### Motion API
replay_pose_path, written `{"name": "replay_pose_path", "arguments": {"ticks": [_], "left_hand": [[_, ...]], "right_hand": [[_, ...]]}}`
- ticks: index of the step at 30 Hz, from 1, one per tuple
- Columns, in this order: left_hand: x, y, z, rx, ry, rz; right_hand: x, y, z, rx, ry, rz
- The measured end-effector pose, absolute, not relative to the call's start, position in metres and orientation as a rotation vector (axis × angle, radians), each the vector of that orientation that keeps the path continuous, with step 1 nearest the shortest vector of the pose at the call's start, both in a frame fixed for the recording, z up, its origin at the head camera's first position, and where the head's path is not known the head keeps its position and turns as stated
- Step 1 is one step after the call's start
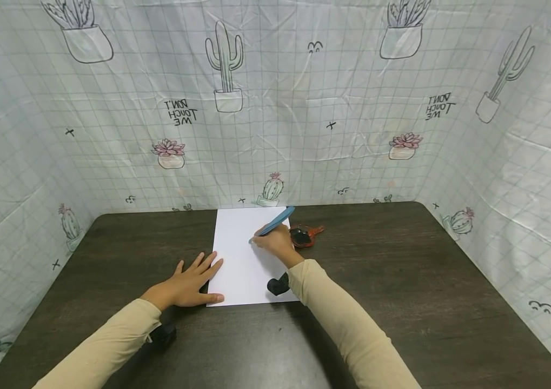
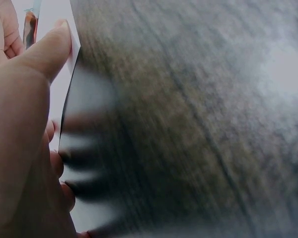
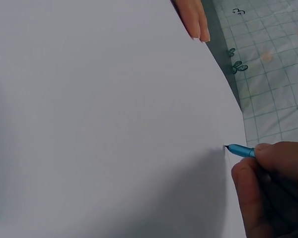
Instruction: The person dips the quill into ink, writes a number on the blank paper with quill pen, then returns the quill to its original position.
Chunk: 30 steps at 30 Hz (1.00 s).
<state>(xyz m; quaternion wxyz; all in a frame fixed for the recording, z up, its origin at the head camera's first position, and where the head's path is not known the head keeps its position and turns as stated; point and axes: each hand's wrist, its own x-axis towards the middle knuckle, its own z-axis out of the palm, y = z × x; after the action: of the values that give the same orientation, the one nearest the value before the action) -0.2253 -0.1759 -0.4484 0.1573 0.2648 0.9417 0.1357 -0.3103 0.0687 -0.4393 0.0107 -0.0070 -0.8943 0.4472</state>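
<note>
A white sheet of paper (image 1: 241, 275) lies on the dark table. My right hand (image 1: 276, 241) pinches a blue pen (image 1: 279, 220) over its upper part, with the pen slanting up to the right. In the right wrist view, the dark tip of the pen (image 3: 241, 150) is right at the paper's surface, near one edge. My left hand (image 1: 190, 283) rests with spread fingers along the sheet's left edge, partly on the wood. Its thumb (image 2: 52, 47) lies over the paper's corner in the left wrist view. No marks show on the sheet.
Just right of the paper lies an orange-red object with a dark rounded part (image 1: 303, 236). A grid-patterned cloth with cactus drawings (image 1: 294, 119) hangs behind the dark wooden table (image 1: 402, 270) and along both sides. A black wrist-worn piece (image 1: 277, 284) sits below my right sleeve.
</note>
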Motion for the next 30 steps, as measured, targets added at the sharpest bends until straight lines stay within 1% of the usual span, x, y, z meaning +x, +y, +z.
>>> {"name": "replay_pose_path", "arguments": {"ticks": [8, 20, 30], "left_hand": [[-0.225, -0.176, -0.448, 0.766, 2.688, 0.405], [-0.224, -0.174, -0.443, 0.771, 2.676, 0.414], [-0.223, -0.174, -0.444, 0.766, 2.678, 0.41]], "right_hand": [[-0.306, 0.071, -0.435, 0.046, -2.879, 1.382], [-0.301, 0.078, -0.428, 0.219, -2.977, 1.267], [-0.295, 0.089, -0.425, 0.271, -2.944, 1.438]]}}
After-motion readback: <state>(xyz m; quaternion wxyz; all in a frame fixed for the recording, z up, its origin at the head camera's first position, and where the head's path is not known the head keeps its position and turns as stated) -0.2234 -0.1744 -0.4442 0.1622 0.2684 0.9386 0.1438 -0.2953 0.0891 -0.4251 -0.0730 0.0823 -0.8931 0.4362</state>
